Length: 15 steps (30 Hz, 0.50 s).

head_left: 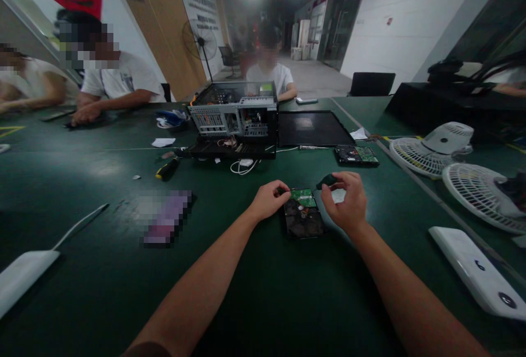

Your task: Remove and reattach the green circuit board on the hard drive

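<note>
A hard drive (304, 221) lies on the green table in front of me, its green circuit board (303, 198) facing up at the far end. My left hand (269, 199) is closed at the drive's far left corner, thumb and fingers pinching its edge. Just past the drive's right side, my right hand (347, 198) grips a small dark object (326, 181) between thumb and fingers; its kind is not clear. A pale flat piece (338, 196) shows partly behind the right hand.
An opened computer case (234, 118) stands ahead, its black side panel (314, 128) beside it. A second hard drive (356, 156), a yellow-black screwdriver (167, 168), a purple phone-like object (169, 217), white fan parts (431, 148) and a white casing (476, 269) lie around. Several people sit across the table.
</note>
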Available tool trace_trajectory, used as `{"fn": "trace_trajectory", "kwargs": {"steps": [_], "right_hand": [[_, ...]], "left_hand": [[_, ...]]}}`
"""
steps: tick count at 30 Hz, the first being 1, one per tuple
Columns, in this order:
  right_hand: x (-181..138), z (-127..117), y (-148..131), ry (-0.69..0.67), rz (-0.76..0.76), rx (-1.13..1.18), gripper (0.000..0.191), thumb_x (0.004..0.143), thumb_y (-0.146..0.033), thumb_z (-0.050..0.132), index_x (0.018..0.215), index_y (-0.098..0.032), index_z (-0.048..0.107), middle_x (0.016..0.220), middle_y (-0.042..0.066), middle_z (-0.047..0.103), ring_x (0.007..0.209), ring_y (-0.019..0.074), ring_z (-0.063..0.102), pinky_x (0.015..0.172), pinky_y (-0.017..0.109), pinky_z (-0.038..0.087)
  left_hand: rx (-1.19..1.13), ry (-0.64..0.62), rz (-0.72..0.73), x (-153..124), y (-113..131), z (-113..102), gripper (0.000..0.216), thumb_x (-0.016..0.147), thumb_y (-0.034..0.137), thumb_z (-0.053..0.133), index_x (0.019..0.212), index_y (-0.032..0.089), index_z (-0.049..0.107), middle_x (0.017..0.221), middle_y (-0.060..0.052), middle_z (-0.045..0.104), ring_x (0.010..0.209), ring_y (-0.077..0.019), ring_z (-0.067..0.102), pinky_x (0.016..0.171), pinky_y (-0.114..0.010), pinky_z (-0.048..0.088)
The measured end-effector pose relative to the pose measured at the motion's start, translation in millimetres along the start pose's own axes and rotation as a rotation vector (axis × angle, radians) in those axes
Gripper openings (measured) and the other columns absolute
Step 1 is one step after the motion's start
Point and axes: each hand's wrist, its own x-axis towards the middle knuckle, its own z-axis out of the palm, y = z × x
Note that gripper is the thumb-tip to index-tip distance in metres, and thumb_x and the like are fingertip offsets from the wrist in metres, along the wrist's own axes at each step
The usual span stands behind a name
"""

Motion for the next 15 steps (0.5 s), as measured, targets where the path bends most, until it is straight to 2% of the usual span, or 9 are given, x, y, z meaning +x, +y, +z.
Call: {"fn": "trace_trajectory", "kwargs": {"steps": [4, 6, 12, 15], "right_hand": [[-1.3, 1.4, 0.3, -0.022, 0.034, 0.084, 0.05, 0.086, -0.017, 0.071, 0.13, -0.025, 0.049, 0.124, 0.012, 0.059, 0.099, 0.023, 0.069, 0.069, 0.037, 0.066], [-2.4, 2.5, -0.2, -0.035, 0.068, 0.121, 0.051, 0.087, -0.017, 0.07, 0.132, -0.026, 0.047, 0.127, 0.011, 0.062, 0.101, 0.0233, 0.071, 0.072, 0.038, 0.066], [-5.7, 5.6, -2.7, -0.01, 0.133, 0.026, 0.048, 0.089, -0.024, 0.074, 0.13, -0.025, 0.049, 0.117, 0.008, 0.068, 0.076, 0.0164, 0.072, 0.068, 0.035, 0.064], [-5.8, 5.2, -1.8, 0.005, 0.115, -0.025, 0.047, 0.087, -0.027, 0.076, 0.128, -0.024, 0.052, 0.117, 0.008, 0.066, 0.074, 0.0151, 0.071, 0.066, 0.034, 0.064]], "left_hand": [[0.021, -0.013, -0.018, -1.1, 3.0, -0.9, 0.02, 0.086, 0.031, 0.071, 0.102, 0.019, 0.072, 0.074, 0.001, 0.065, 0.064, -0.0142, 0.057, 0.061, -0.026, 0.042], [0.01, -0.015, -0.024, -1.0, 3.1, -1.0, 0.02, 0.087, 0.031, 0.071, 0.102, 0.019, 0.072, 0.072, 0.002, 0.063, 0.064, -0.0142, 0.056, 0.061, -0.026, 0.041], [0.008, -0.019, -0.012, -0.7, 0.5, -0.6, 0.021, 0.088, 0.032, 0.071, 0.104, 0.019, 0.072, 0.074, 0.001, 0.064, 0.066, -0.0145, 0.057, 0.061, -0.026, 0.042], [0.021, -0.004, -0.002, -0.2, -1.1, 0.5, 0.02, 0.088, 0.033, 0.071, 0.104, 0.02, 0.073, 0.076, 0.001, 0.065, 0.067, -0.0146, 0.058, 0.062, -0.026, 0.043]]}}
